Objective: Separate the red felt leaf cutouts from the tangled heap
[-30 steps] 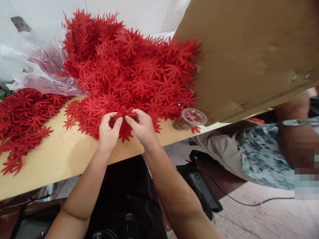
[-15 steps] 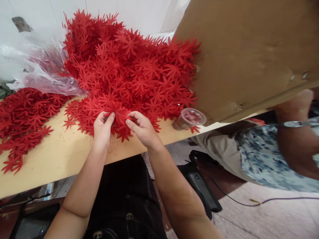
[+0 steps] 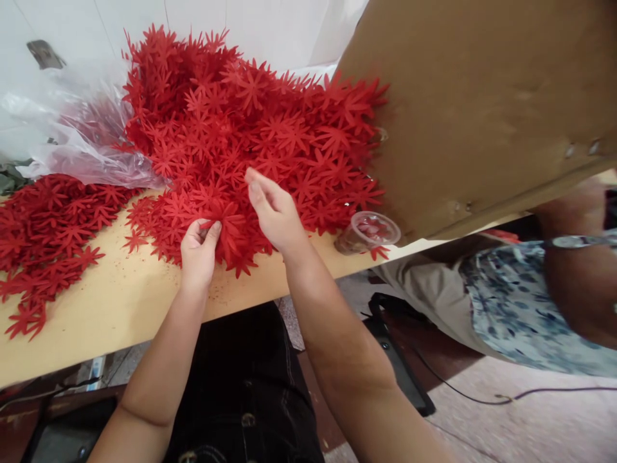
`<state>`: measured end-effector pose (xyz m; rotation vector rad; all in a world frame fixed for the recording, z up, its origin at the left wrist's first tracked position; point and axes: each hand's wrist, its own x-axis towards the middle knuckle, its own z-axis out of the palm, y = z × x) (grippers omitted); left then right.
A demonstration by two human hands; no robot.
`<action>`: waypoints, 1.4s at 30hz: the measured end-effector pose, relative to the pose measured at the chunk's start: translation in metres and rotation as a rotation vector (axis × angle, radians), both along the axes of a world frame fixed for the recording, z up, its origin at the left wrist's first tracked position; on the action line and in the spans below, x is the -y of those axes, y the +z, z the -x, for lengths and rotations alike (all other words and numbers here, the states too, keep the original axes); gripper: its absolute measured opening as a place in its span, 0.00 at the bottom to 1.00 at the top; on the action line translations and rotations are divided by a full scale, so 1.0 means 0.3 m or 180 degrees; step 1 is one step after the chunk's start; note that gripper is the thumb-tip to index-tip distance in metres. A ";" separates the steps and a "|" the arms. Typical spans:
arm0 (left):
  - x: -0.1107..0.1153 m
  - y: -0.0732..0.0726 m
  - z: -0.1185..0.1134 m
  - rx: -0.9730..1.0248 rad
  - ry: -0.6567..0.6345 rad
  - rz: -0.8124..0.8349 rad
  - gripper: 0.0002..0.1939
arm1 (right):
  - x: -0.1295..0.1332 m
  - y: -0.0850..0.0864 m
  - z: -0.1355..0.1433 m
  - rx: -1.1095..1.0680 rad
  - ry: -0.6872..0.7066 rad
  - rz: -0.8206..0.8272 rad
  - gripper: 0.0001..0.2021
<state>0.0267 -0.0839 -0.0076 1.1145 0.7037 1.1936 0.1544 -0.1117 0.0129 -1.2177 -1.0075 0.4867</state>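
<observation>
My left hand [image 3: 198, 249] pinches a small stack of red many-pointed cutouts [image 3: 229, 222], like artificial leaves or petals, between thumb and fingers at the front of the heap. To its right and a little higher, my right hand [image 3: 276, 209] is over the large pile of red cutouts [image 3: 231, 128]. Its thumb and fingertips are close together in a pinch; I cannot make out whether anything is between them. The pile reaches up against the white wall behind. A clear plastic cup [image 3: 369, 231] with small pinkish pieces inside stands right of the hands.
A second heap of red cutouts [image 3: 58, 218] lies at the left on the wooden table [image 3: 125, 296], beside a clear plastic bag [image 3: 91, 151]. A large cardboard panel [image 3: 472, 109] borders the right side. Another person's patterned clothing [image 3: 515, 296] shows at the right.
My right hand has come away from the cutouts in my left hand and moved up over the pile. My left hand keeps its hold in nearly the same place.
</observation>
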 end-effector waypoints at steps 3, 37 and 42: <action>0.002 -0.003 -0.006 -0.0093 -0.0113 -0.0056 0.11 | 0.051 -0.006 0.043 -0.0305 0.0642 0.0307 0.21; -0.215 0.043 0.097 -0.2145 0.0576 -0.2069 0.13 | 0.045 -0.102 0.015 -0.0815 -0.0296 0.0129 0.14; -0.177 0.051 0.091 -0.3903 0.0150 -0.2987 0.16 | 0.062 -0.107 0.013 -0.0762 -0.0424 0.0248 0.20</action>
